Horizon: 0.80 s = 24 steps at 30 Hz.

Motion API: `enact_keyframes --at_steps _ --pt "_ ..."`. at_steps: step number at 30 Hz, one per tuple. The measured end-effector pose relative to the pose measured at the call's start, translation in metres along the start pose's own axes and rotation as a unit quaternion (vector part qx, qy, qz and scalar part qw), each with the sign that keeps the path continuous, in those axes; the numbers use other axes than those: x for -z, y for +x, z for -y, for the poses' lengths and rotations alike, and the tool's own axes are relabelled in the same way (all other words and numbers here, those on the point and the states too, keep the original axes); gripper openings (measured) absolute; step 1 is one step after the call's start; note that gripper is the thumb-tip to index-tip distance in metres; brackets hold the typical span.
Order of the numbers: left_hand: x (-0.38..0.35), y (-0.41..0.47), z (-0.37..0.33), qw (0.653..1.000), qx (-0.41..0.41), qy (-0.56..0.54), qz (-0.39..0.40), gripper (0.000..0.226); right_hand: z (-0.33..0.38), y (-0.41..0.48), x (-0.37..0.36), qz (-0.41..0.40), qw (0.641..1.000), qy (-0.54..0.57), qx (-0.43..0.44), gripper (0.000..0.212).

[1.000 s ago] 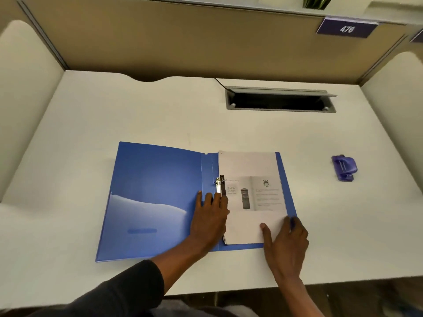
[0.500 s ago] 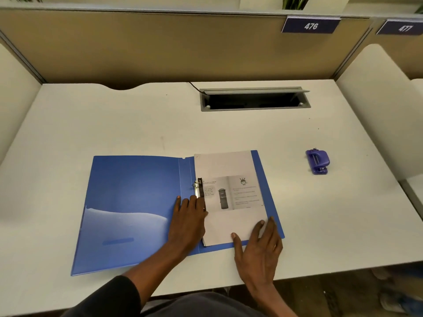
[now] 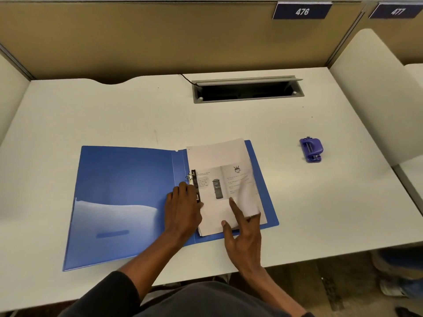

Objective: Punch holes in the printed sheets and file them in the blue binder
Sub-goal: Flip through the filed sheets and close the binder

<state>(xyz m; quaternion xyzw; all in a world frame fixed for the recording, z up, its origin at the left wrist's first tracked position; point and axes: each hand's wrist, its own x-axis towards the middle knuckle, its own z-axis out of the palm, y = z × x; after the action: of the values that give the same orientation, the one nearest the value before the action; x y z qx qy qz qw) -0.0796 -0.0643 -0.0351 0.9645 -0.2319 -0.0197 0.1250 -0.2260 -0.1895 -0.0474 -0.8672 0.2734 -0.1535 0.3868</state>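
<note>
The blue binder lies open on the white desk. A stack of printed sheets sits on its right half, against the metal ring mechanism. My left hand lies flat on the binder's spine beside the rings, its fingertips at the sheets' left edge. My right hand is at the stack's lower right corner. That corner of the top sheet curls up, blurred, between my index finger and the other fingers. The purple hole punch stands apart on the desk to the right.
A grey cable slot with its lid up is set into the desk behind the binder. Tan partition walls close off the back, and a white divider stands at the right. The desk's front edge runs just below the binder.
My right hand has gone from lying flat at the binder's lower right edge to lifting the top sheet's corner. My left hand stays by the rings. The view has shifted.
</note>
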Motion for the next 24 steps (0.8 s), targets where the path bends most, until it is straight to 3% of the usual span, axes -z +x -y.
enact_keyframes --at_steps 3,6,11,13,15,18,19,22,24 --pt "0.024 0.009 -0.011 0.995 0.042 -0.089 -0.011 0.044 0.012 0.002 0.002 -0.019 0.994 0.103 -0.033 0.073" --pt "0.052 0.018 -0.024 0.966 0.089 -0.243 -0.018 0.032 0.020 0.006 0.006 -0.038 0.994 0.090 -0.048 0.077" --pt "0.103 0.036 -0.039 0.813 0.285 -0.497 0.099 0.075 0.044 0.004 0.017 0.009 0.981 0.032 0.193 0.066" --pt "0.111 0.040 -0.034 0.787 0.301 -0.523 0.124 0.079 0.057 -0.001 0.017 0.046 0.962 0.022 0.267 0.060" --pt "0.116 0.037 -0.027 0.798 0.291 -0.516 0.115 0.055 0.065 -0.007 0.017 0.070 0.946 0.007 0.316 0.054" --pt "0.112 0.029 -0.014 0.854 0.278 -0.436 0.050 0.026 0.069 -0.015 0.019 0.065 0.951 0.047 0.297 0.039" --pt "0.109 0.027 -0.008 0.865 0.284 -0.413 0.034 0.027 0.070 -0.015 0.022 0.051 0.959 0.074 0.268 0.034" --pt "0.107 0.020 0.011 0.852 0.309 -0.423 0.010 0.032 0.061 -0.004 0.029 -0.012 0.985 0.111 0.129 0.027" --pt "0.108 0.014 0.019 0.863 0.309 -0.398 -0.019 0.057 0.043 0.011 0.033 -0.059 0.998 0.030 0.012 0.036"
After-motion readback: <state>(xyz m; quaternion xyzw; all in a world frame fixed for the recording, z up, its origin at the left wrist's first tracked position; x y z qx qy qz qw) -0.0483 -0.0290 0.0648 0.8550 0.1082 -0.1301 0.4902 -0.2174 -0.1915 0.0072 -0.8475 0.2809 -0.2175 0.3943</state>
